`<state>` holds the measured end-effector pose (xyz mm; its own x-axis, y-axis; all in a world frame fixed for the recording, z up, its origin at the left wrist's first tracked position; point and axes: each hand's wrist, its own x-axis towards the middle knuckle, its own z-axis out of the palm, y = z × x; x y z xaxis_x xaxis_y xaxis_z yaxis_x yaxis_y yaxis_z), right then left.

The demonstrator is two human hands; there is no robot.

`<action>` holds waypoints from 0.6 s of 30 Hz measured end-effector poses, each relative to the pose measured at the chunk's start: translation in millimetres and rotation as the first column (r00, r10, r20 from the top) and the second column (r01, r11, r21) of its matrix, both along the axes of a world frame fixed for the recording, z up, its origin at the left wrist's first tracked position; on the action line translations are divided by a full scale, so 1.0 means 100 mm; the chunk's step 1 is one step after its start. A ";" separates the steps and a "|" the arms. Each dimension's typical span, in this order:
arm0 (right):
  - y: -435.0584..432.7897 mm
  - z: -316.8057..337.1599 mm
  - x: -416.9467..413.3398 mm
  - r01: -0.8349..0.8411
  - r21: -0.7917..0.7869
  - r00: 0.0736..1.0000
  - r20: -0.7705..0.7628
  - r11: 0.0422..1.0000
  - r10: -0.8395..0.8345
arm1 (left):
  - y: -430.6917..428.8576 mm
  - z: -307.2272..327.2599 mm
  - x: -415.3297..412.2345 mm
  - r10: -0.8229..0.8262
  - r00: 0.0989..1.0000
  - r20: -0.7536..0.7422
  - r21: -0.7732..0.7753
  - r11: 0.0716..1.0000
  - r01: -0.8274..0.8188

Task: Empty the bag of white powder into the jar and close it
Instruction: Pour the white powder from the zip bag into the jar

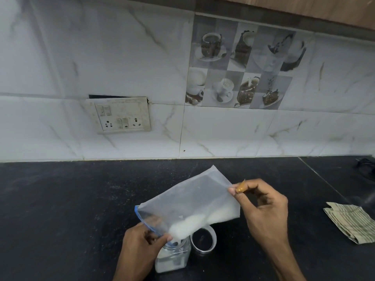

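A clear zip bag (188, 201) with a blue seal strip is tilted mouth-down over a clear glass jar (172, 258) on the black counter. White powder lies heaped in the bag's lower corner, right above the jar's mouth. My left hand (140, 246) pinches the bag's mouth at the jar. My right hand (263, 209) pinches the raised bottom corner of the bag. The jar holds some white powder. Its lid (203, 241), a silver-rimmed round cap, lies open-side up just right of the jar.
A folded striped cloth (351, 224) lies on the black counter (60, 209) at the right. A dark object (367, 167) sits at the far right edge. A switch and socket plate (119, 115) is on the tiled wall behind.
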<state>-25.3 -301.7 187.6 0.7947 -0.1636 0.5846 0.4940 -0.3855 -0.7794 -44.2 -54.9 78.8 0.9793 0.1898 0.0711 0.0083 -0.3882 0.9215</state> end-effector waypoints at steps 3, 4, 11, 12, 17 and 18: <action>-0.02 0.01 0.02 0.012 0.034 1.000 0.010 0.999 -0.013 | 0.00 0.00 0.01 -0.011 1.000 -0.019 0.008 1.000 0.011; -0.02 0.01 0.02 0.007 0.034 1.000 0.009 0.999 -0.008 | 0.00 0.00 0.01 -0.012 1.000 -0.019 0.005 1.000 0.012; -0.01 0.00 0.01 -0.005 0.035 1.000 0.001 0.999 0.005 | 0.01 -0.02 0.01 -0.007 1.000 -0.012 -0.016 1.000 0.007; -0.01 0.00 0.01 -0.003 0.029 1.000 0.002 1.000 0.003 | 0.01 -0.02 0.01 -0.007 1.000 -0.017 -0.017 1.000 0.007; -0.03 -0.01 0.02 -0.001 0.049 1.000 -0.002 0.999 0.001 | 0.01 -0.04 0.02 -0.020 1.000 -0.021 -0.002 1.000 0.020; -0.02 -0.02 0.01 0.000 0.037 1.000 -0.002 0.999 0.000 | 0.01 -0.03 0.02 -0.022 1.000 -0.020 -0.006 1.000 0.022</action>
